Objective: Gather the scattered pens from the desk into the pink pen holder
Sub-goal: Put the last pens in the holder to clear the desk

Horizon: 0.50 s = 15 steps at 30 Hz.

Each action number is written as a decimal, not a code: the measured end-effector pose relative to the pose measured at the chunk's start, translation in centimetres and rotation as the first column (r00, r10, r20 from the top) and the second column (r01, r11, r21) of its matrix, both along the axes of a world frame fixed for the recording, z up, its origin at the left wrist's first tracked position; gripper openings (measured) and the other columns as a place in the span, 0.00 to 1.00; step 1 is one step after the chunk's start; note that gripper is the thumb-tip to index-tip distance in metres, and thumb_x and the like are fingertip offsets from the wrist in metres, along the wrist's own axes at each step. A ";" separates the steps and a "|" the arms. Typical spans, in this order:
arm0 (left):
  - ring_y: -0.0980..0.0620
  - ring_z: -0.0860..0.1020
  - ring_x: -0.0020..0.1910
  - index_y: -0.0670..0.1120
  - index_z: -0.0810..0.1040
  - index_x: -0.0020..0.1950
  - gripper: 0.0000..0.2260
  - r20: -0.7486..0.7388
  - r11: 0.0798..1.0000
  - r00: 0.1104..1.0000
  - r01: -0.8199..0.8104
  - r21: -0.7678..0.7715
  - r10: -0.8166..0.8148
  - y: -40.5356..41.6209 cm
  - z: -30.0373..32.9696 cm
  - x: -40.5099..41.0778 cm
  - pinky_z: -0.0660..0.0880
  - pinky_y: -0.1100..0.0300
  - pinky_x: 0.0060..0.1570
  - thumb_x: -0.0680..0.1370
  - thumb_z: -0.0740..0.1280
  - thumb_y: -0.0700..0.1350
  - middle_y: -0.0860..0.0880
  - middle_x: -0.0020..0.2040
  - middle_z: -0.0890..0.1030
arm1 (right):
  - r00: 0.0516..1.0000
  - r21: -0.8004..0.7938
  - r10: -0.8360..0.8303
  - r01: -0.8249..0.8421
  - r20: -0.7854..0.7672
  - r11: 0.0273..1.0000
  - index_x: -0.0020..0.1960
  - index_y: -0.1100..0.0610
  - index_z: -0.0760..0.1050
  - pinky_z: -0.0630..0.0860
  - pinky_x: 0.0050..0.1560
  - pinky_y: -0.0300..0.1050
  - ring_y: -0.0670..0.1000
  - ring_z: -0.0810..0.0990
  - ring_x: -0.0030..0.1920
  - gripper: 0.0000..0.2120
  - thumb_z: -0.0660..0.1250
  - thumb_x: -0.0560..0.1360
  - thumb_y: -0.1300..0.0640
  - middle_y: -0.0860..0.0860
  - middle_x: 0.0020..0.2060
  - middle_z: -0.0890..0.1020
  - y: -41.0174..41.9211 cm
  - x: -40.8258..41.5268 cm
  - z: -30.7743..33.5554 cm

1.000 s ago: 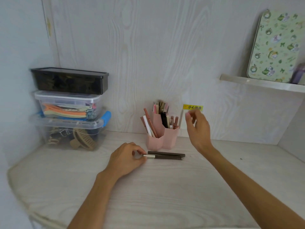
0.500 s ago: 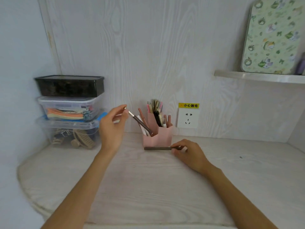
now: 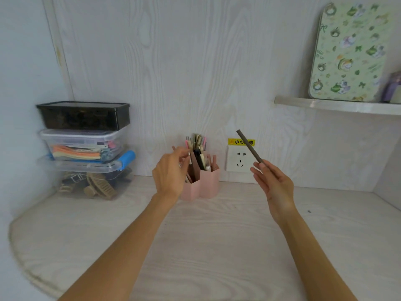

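Observation:
The pink pen holder [image 3: 206, 183] stands at the back of the desk [image 3: 217, 246], filled with several pens [image 3: 198, 146]. My left hand [image 3: 171, 172] hovers at the holder's left compartment. Its fingers are loosely spread beside the top of a dark brown pen [image 3: 193, 168] that stands in the holder. My right hand [image 3: 273, 183] is raised to the right of the holder. It pinches the lower end of another dark brown pen [image 3: 249, 146], which tilts up and to the left in front of the wall socket. No loose pens lie on the desk.
Three stacked plastic storage boxes [image 3: 86, 148] fill the back left corner. A white wall socket [image 3: 237, 159] with a yellow label sits behind the holder. At upper right, a metal shelf [image 3: 338, 105] carries a green patterned tin [image 3: 349, 53].
My left hand moved from left of the holder to its left compartment, where its brown pen now stands. My right hand lifted the other brown pen off the desk.

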<state>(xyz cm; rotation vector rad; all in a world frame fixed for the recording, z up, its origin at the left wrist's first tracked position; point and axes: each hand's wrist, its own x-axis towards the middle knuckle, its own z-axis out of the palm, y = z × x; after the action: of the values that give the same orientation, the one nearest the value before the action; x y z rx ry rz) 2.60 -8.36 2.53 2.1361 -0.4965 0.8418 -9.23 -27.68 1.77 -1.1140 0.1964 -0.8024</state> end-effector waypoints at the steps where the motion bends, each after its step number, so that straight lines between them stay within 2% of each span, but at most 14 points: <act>1: 0.49 0.76 0.52 0.53 0.77 0.59 0.10 0.015 0.997 1.000 0.000 0.074 -0.001 -0.1 0.2 0.0 0.69 0.57 0.37 0.79 0.63 0.46 0.50 0.51 0.81 | 1.000 -0.025 -0.012 0.012 -0.009 1.000 0.55 0.59 0.78 0.80 0.49 0.35 0.48 0.84 0.46 0.09 0.65 0.75 0.61 0.53 0.48 0.83 -0.1 0.0 0.1; 3: 0.48 0.73 0.57 0.51 0.76 0.63 0.14 0.055 0.975 0.998 -0.006 0.221 -0.006 -0.2 0.8 0.2 0.70 0.56 0.39 0.78 0.62 0.44 0.49 0.56 0.78 | 0.999 -0.094 -0.036 0.033 -0.033 0.995 0.56 0.59 0.77 0.80 0.48 0.34 0.47 0.84 0.46 0.10 0.65 0.76 0.62 0.54 0.48 0.83 -0.2 0.1 0.7; 6: 0.47 0.69 0.62 0.51 0.71 0.68 0.19 0.072 0.940 0.997 0.016 0.341 -0.043 0.3 1.4 0.4 0.68 0.55 0.53 0.77 0.63 0.43 0.48 0.64 0.72 | 0.997 -0.243 -0.057 0.042 -0.056 0.969 0.57 0.58 0.75 0.80 0.46 0.34 0.45 0.85 0.41 0.10 0.64 0.76 0.63 0.54 0.46 0.82 -0.4 0.3 2.3; 8: 0.47 0.67 0.65 0.50 0.65 0.72 0.25 0.041 0.956 0.997 0.048 0.290 -0.062 1.1 1.0 0.2 0.67 0.54 0.58 0.76 0.65 0.41 0.48 0.68 0.69 | 0.991 -0.353 -0.105 0.071 -0.077 0.933 0.59 0.57 0.72 0.81 0.43 0.35 0.44 0.84 0.38 0.11 0.64 0.76 0.62 0.54 0.45 0.82 -0.3 0.7 3.9; 11: 0.46 0.70 0.65 0.47 0.62 0.72 0.27 -0.030 0.996 0.998 0.056 0.070 -0.054 3.0 -0.8 -0.1 0.70 0.51 0.59 0.75 0.67 0.42 0.47 0.68 0.70 | 0.972 -0.515 -0.225 0.155 -0.075 0.843 0.56 0.56 0.67 0.79 0.46 0.43 0.46 0.83 0.39 0.11 0.65 0.76 0.60 0.57 0.46 0.83 0.0 1.7 6.6; 13: 0.47 0.72 0.63 0.46 0.64 0.71 0.26 -0.060 0.999 0.997 0.049 0.000 -0.049 4.3 -2.6 0.0 0.73 0.51 0.56 0.74 0.67 0.43 0.47 0.66 0.72 | 0.948 -0.639 -0.314 0.212 -0.049 0.739 0.52 0.53 0.67 0.79 0.48 0.51 0.49 0.83 0.40 0.09 0.66 0.75 0.58 0.55 0.43 0.84 0.4 2.6 8.1; 15: 0.48 0.73 0.61 0.46 0.66 0.69 0.24 -0.103 0.999 0.993 0.052 -0.009 -0.053 5.7 -4.4 0.2 0.73 0.52 0.55 0.75 0.67 0.43 0.48 0.65 0.73 | 0.920 -0.788 -0.392 0.220 -0.029 0.575 0.49 0.52 0.71 0.79 0.48 0.52 0.50 0.83 0.41 0.06 0.66 0.75 0.55 0.51 0.41 0.84 1.3 3.7 9.0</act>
<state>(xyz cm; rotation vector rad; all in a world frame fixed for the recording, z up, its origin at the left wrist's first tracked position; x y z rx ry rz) 2.76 -2.61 -1.87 2.1391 -0.4934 0.6990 -5.49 -26.38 10.81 -2.0443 0.2244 -1.1373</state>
